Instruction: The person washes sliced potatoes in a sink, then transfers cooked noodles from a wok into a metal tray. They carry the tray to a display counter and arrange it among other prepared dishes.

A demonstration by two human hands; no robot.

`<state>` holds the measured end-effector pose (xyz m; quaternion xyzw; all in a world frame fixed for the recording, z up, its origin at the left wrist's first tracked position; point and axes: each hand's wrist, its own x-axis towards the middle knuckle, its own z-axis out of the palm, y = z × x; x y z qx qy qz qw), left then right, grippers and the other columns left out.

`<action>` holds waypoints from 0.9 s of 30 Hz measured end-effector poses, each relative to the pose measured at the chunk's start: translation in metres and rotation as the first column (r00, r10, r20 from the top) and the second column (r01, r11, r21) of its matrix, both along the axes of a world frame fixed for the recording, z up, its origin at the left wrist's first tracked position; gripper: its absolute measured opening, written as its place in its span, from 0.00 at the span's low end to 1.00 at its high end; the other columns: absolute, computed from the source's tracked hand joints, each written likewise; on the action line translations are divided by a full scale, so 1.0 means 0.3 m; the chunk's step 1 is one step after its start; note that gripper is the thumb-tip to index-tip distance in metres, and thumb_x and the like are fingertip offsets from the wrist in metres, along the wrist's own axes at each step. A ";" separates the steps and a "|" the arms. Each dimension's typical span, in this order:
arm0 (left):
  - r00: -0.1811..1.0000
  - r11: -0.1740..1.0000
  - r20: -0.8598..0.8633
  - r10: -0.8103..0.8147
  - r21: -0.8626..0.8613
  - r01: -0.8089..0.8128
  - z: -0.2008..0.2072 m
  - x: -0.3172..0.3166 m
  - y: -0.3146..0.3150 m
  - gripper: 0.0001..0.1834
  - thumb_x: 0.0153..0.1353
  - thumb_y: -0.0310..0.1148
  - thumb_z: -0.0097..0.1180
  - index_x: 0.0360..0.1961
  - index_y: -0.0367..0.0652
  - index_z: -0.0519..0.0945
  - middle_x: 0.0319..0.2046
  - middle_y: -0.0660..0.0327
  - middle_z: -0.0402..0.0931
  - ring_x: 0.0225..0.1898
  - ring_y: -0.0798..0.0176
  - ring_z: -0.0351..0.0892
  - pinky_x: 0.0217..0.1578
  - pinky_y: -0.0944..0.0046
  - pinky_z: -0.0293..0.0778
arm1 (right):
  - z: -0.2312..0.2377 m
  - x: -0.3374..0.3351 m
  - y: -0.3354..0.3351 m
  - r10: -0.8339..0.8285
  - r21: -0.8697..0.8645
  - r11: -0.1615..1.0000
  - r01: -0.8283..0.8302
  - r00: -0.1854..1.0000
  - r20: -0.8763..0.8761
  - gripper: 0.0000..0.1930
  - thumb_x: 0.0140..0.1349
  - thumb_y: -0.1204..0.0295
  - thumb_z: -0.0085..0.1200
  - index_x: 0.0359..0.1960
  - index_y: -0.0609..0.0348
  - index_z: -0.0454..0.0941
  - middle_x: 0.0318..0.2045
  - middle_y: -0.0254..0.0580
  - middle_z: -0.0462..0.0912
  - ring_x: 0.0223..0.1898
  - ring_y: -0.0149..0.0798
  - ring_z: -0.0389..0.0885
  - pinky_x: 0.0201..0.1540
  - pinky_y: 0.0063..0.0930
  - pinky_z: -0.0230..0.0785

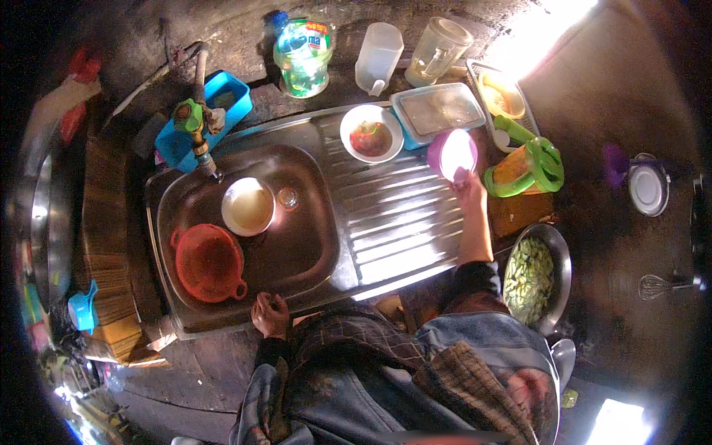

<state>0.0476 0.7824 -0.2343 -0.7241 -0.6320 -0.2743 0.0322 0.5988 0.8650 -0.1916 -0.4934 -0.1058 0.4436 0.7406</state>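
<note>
At the far right corner of the ribbed stainless-steel counter [404,211]: round purple plastic cup [440,154], bright glare inside. Right hand [470,194] has it by the near side, fingers closed on it; cannot tell whether its base touches the steel. Just beyond the cup, rectangular blue container with translucent lid [437,111]; left of that, along the far edge, round white bowl with reddish contents [380,156]. Off the right edge, clear pitcher with green lid and handle [530,169]. Left hand [271,314] at the near edge, fingers curled in; cannot tell if anything is inside. Left half, in the sunken steel basin [297,252]: red plastic colander [210,263] toward the near left corner, white bowl of cloudy liquid [227,211] and small clear glass [288,198] farther back. Past the near right corner, round metal pan [561,274] of chopped green vegetables [528,280].
</note>
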 end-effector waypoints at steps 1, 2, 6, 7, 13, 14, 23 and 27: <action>1.000 0.999 0.017 0.005 -0.043 -0.004 0.007 0.002 -0.001 0.10 0.51 0.34 0.51 0.29 0.40 0.69 0.22 0.55 0.71 0.25 0.49 0.73 0.26 0.54 0.67 | -0.028 -0.015 -0.051 -0.021 0.009 1.000 0.022 0.999 -0.033 0.12 0.61 0.66 0.43 0.43 0.57 0.68 0.37 0.41 0.76 0.35 0.40 0.75 0.42 0.43 0.71; 1.000 0.995 0.028 0.014 -0.100 -0.011 0.015 0.005 -0.001 0.10 0.51 0.34 0.51 0.29 0.40 0.69 0.21 0.55 0.70 0.24 0.50 0.72 0.26 0.54 0.67 | -0.050 -0.027 -0.089 -0.139 -0.080 0.988 0.134 0.988 -0.062 0.12 0.61 0.66 0.43 0.44 0.57 0.68 0.36 0.42 0.76 0.34 0.40 0.75 0.42 0.43 0.71; 0.998 0.987 0.060 0.028 -0.158 -0.018 0.031 0.008 -0.006 0.09 0.52 0.34 0.51 0.29 0.41 0.69 0.21 0.54 0.69 0.25 0.50 0.72 0.26 0.53 0.67 | -0.066 -0.051 -0.174 -0.334 -0.308 0.791 0.529 0.795 0.507 0.12 0.57 0.72 0.46 0.42 0.62 0.69 0.38 0.47 0.75 0.35 0.44 0.74 0.43 0.42 0.69; 0.998 0.992 0.060 0.023 -0.125 -0.016 0.030 0.007 -0.006 0.09 0.52 0.34 0.51 0.29 0.41 0.69 0.21 0.54 0.69 0.25 0.50 0.72 0.26 0.53 0.67 | -0.052 -0.062 -0.176 -0.222 -0.313 0.685 0.658 0.598 0.771 0.12 0.56 0.74 0.47 0.41 0.64 0.70 0.39 0.48 0.74 0.36 0.45 0.74 0.44 0.41 0.68; 0.999 0.993 0.034 -0.018 -0.115 0.022 0.014 -0.004 -0.005 0.08 0.52 0.34 0.50 0.28 0.41 0.69 0.21 0.54 0.69 0.24 0.50 0.72 0.26 0.54 0.67 | 0.041 -0.225 0.037 -0.233 -0.065 0.830 0.555 0.449 0.863 0.14 0.55 0.74 0.48 0.43 0.65 0.69 0.37 0.50 0.73 0.39 0.44 0.73 0.41 0.33 0.69; 0.999 0.989 0.044 -0.011 -0.147 0.017 0.013 -0.007 -0.006 0.08 0.52 0.34 0.50 0.28 0.41 0.69 0.20 0.55 0.70 0.24 0.50 0.72 0.26 0.54 0.67 | 0.046 -0.246 0.134 -0.196 -0.186 0.924 0.335 0.830 0.522 0.14 0.56 0.72 0.49 0.44 0.64 0.69 0.36 0.49 0.73 0.38 0.41 0.74 0.37 0.31 0.71; 0.997 0.998 0.078 -0.021 -0.064 0.026 0.008 -0.009 -0.005 0.08 0.51 0.33 0.50 0.28 0.40 0.69 0.18 0.55 0.69 0.22 0.51 0.72 0.25 0.55 0.67 | -0.021 -0.206 0.448 -0.162 -0.149 0.975 0.166 0.986 0.038 0.11 0.61 0.69 0.44 0.33 0.67 0.68 0.26 0.44 0.70 0.30 0.39 0.72 0.34 0.35 0.72; 0.998 0.999 0.054 -0.038 0.005 0.038 0.011 -0.011 -0.005 0.07 0.51 0.33 0.51 0.28 0.41 0.69 0.17 0.57 0.69 0.22 0.53 0.72 0.25 0.56 0.67 | -0.066 -0.172 0.359 -0.147 -0.114 0.983 0.145 0.989 -0.008 0.10 0.62 0.68 0.41 0.34 0.63 0.69 0.26 0.41 0.70 0.29 0.38 0.70 0.37 0.35 0.69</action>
